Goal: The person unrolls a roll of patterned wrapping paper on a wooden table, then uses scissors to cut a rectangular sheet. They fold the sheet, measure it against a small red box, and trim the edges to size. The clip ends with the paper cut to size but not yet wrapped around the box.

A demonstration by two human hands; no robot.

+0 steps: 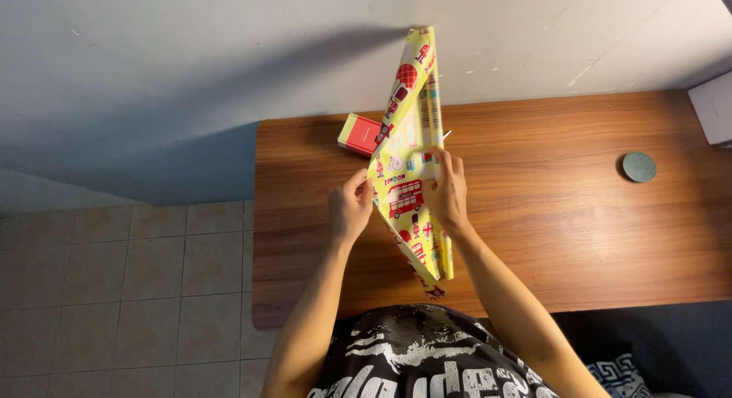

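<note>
While the folded wrapping paper (412,150) stands upright over the middle of the worktop (572,215), both hands pinch it; left hand (349,207) grips its left edge, right hand (446,192) its right; light, thin, easily creased, probably best held by the edges.

white box (713,108) — cut off at edge, red box (361,134) — partly hidden
</note>
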